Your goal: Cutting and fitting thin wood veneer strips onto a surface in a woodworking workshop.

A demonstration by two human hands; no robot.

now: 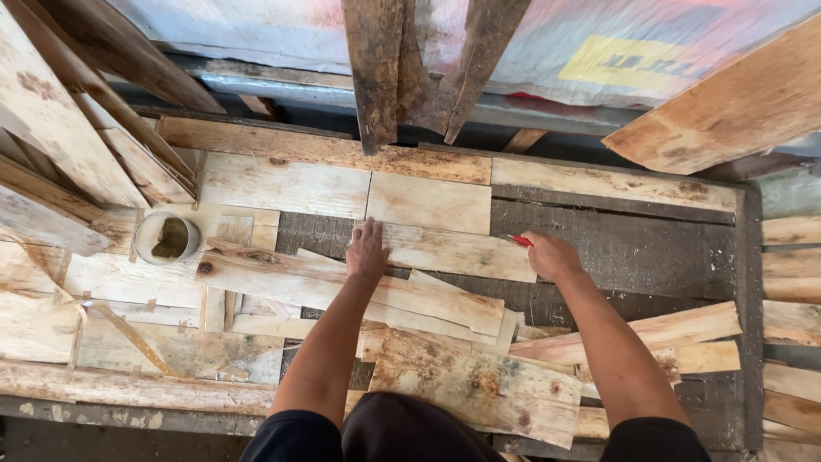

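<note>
Head view: cup (166,237) with brown residue, left on tabletop (616,248). Left hand (367,250) flat, fingers spread, on pale board (445,251); right hand (552,255) gripping red pencil (518,240) at board's end. Loose planks (342,287) overlap nearby.

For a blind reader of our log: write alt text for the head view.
Seen from above, a person's left hand presses flat on a pale board while the right hand holds a red pencil at that board's right end. The workbench is covered with rough planks, with a small tub at the left.
</note>
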